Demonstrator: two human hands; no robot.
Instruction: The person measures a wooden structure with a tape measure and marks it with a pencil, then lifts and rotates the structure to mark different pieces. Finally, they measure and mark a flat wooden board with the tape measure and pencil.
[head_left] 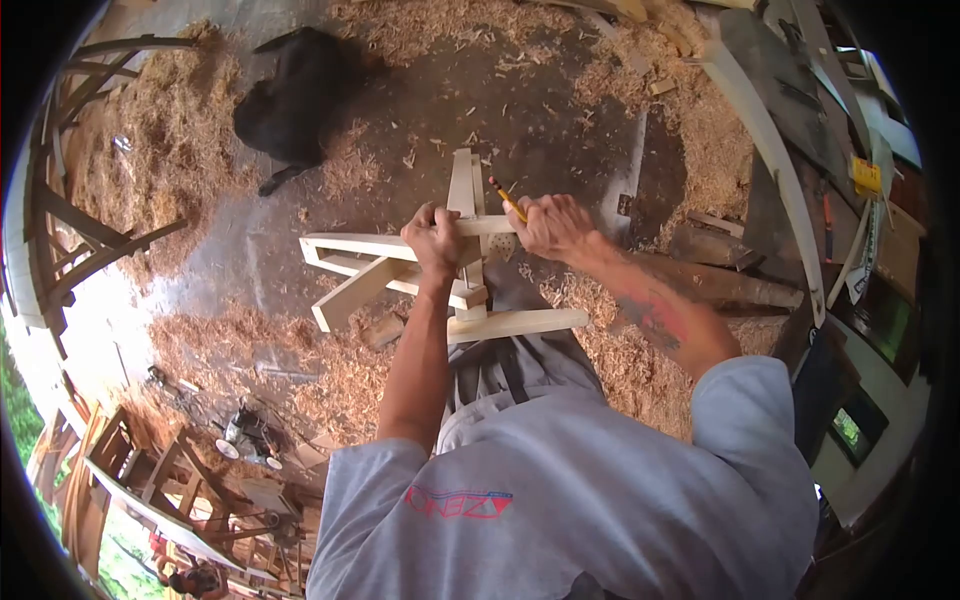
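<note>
Wood shavings (160, 140) lie in heaps over the dark floor (560, 130), seen from the head view; a black dog (300, 100) lies on it at the upper left; a long curved board (765, 150) stands along the right side, near a small yellow object (866, 176); a wheeled machine (245, 435) sits at the lower left. Before the person's grey shirt (580, 480), a pale wooden frame (375, 246) is at the middle, close to the lap, its long bars reaching left and one narrow pair pointing away; the left hand (435, 238) is closed, fingers curled over the frame where its bars cross; the right hand (555, 225) is mostly closed at the right end of the crosspiece, a yellow pencil (507, 198) held between its fingers, the eraser end pointing up and left; another pale piece (520, 323) lies crosswise nearer the body.
</note>
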